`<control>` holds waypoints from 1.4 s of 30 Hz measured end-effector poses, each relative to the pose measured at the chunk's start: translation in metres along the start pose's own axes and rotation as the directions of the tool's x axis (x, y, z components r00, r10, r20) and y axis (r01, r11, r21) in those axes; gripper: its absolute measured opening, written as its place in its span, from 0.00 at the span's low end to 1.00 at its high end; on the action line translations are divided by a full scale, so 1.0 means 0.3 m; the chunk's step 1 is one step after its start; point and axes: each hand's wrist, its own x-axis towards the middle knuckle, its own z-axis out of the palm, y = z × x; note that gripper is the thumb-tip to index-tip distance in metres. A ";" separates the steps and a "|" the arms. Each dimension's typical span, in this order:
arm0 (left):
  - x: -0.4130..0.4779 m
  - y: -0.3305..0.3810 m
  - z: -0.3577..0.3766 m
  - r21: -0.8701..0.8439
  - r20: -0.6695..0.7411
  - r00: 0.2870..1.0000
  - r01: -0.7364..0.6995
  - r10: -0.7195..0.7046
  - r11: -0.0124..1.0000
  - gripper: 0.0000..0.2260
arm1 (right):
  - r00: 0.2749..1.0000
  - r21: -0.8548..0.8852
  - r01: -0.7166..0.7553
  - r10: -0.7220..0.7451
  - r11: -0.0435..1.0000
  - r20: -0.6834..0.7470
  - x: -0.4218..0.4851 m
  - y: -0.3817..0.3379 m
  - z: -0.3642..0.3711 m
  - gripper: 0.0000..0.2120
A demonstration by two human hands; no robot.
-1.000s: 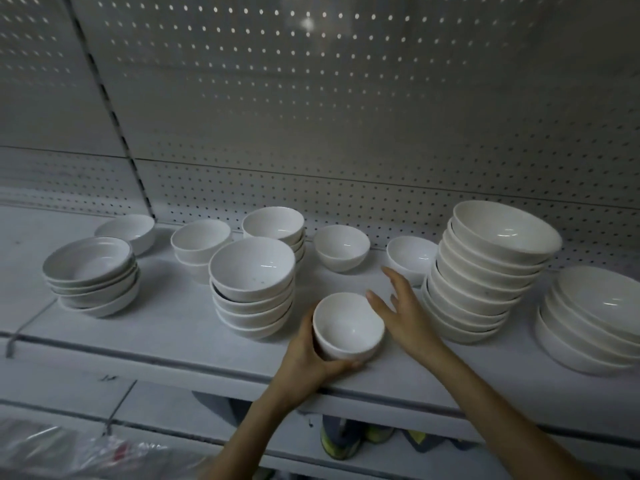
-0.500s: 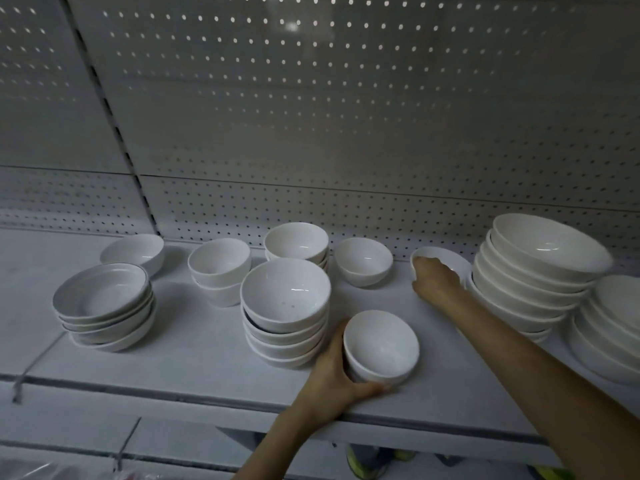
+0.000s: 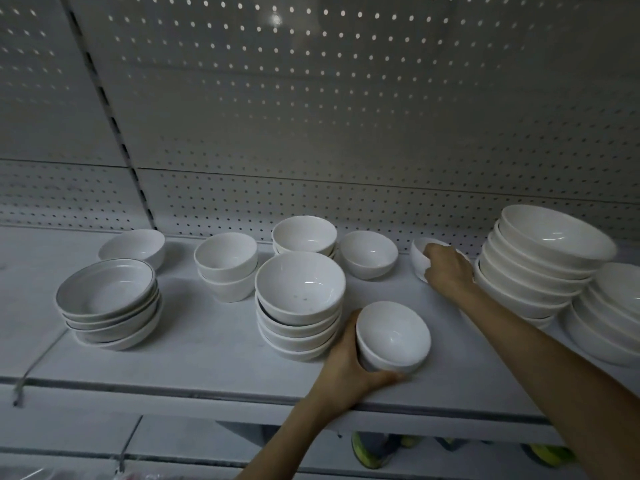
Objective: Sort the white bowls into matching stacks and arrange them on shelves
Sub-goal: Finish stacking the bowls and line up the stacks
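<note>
Both hands are busy: the left hand (image 3: 349, 362) still cups the small glossy white ceramic bowl (image 3: 393, 336) at the front edge of the white shelf (image 3: 194, 355), while the right hand (image 3: 448, 271) now pinches the rim of a second small white bowl (image 3: 419, 259) by the pegboard (image 3: 346, 116), tipped up since a moment ago.

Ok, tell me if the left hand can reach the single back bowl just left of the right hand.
Probably, once freed: the left hand grips the front bowl, but only bare shelf lies between it and that back bowl.
</note>
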 end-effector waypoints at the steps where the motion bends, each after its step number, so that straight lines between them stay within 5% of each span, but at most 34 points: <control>1: 0.001 0.000 0.001 -0.001 0.000 1.000 0.000 0.000 1.000 0.40 | 1.000 0.038 -0.006 0.007 0.999 -0.025 0.003 -0.002 -0.005 0.10; 7: 0.000 -0.005 0.005 -0.004 -0.005 1.000 0.000 0.000 1.000 0.40 | 0.986 0.102 0.033 -0.015 0.994 -0.166 0.018 -0.025 -0.025 0.10; 15: 0.003 -0.001 0.005 -0.016 -0.031 0.999 -0.010 0.010 1.000 0.40 | 0.883 0.046 0.314 -0.274 0.948 -0.380 0.002 -0.111 -0.088 0.14; 22: 0.000 -0.003 0.006 -0.023 -0.024 1.000 0.004 -0.005 1.000 0.41 | 0.855 -0.089 0.439 -0.446 0.894 -0.265 -0.054 -0.192 -0.047 0.12; 36: 0.003 0.000 0.007 -0.007 -0.018 1.000 0.009 -0.009 1.000 0.41 | 0.786 -0.176 0.546 -0.574 0.819 -0.231 -0.013 -0.179 0.057 0.17; 42: 0.002 0.009 0.007 -0.003 -0.034 0.999 0.006 -0.006 1.000 0.39 | 0.823 -0.160 0.517 -0.540 0.841 -0.178 0.006 -0.179 0.058 0.15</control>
